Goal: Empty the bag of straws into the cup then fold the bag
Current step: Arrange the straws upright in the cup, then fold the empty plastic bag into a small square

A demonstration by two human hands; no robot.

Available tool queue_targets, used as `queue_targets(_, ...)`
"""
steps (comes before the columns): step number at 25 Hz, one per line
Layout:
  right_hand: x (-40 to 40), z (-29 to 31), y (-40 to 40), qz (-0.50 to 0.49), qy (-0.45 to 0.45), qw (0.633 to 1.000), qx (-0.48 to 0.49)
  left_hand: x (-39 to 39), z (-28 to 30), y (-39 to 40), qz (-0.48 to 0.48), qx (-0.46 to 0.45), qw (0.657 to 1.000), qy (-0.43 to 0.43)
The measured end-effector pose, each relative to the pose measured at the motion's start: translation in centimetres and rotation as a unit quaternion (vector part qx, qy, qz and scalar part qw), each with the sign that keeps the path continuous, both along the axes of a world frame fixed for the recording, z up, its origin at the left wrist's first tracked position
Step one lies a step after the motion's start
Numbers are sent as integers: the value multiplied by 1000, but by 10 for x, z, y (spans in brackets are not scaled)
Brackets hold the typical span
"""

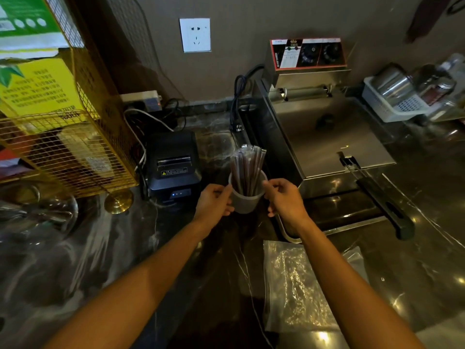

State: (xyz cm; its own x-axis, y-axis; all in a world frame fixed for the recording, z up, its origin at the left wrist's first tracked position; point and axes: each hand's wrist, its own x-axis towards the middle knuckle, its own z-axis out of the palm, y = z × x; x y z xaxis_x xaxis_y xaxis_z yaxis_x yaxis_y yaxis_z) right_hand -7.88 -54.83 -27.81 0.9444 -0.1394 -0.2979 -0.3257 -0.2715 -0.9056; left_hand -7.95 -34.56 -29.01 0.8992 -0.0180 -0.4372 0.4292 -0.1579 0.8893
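A translucent white cup point(245, 201) stands on the dark marble counter, filled with a bundle of wrapped brown straws point(247, 170) that stick up above its rim. My left hand point(214, 201) is wrapped around the cup's left side. On the cup's right side my right hand point(283, 197) has its fingertips at the rim, close to the straws. The clear plastic bag point(297, 288) lies flat and empty on the counter near me, under my right forearm.
A steel fryer point(327, 137) with a black-handled basket point(382, 197) stands right of the cup. A black receipt printer point(173, 165) sits to its left, beside a gold wire rack point(65, 147). Cables and a power strip point(143, 100) line the wall. A white basket of steel containers point(397, 96) is far right.
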Motion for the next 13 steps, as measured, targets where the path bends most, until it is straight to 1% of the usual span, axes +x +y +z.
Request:
queue_targets(2, -18, -3, -3, -15, -7, 1000, -12, -20, -4, -8, -58, 20, 996, 59)
queue_targets(4, -43, -11, -10, -20, -8, 998, -66, -43, -13, -21, -131, 47, 984, 115)
queue_targets(5, -58, -16, -14, -18, -13, 995, -100, -54, -19, -30, -153, 60, 978, 129)
queue_targets(8, -107, -24, -26, 9, -24, 977, -212, -83, -40, -53, -180, 99, 969, 138)
queue_targets(10, -142, -26, -35, 37, -37, 951, -304, -100, -54, -67, -195, 125, 962, 143)
queue_targets(11, -159, -28, -40, 52, -41, 941, -333, -106, -61, -73, -200, 133, 960, 143)
queue_targets(13, -190, -33, -46, 75, -30, 940, -332, -117, -69, -81, -216, 133, 958, 135)
